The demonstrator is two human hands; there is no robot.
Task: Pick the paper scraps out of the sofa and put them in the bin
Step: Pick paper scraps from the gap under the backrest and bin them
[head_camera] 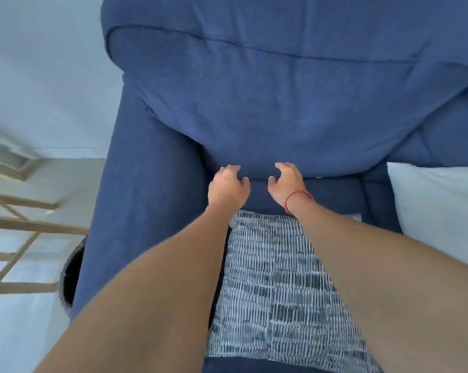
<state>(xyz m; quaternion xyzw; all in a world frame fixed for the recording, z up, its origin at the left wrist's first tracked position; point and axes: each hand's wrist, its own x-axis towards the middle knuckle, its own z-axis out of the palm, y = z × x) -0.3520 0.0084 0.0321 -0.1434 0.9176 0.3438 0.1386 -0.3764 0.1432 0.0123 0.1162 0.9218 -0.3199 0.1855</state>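
A dark blue sofa (281,109) fills the view, its big back cushion leaning over the seat. My left hand (227,188) and my right hand (288,184) reach to the crease where the back cushion meets the seat, fingers curled against the cushion's lower edge. Neither hand visibly holds anything. A small white bit, perhaps a paper scrap (319,177), shows in the crease just right of my right hand. A tiny pale speck (200,75) sits high on the back cushion. A dark round bin (71,278) stands on the floor left of the sofa arm, mostly hidden.
A blue-and-white patterned cloth (281,278) lies on the seat between my forearms. A white pillow (437,211) rests on the seat at the right. A pale wooden frame (17,224) stands on the floor at the left, next to the sofa's left arm (136,197).
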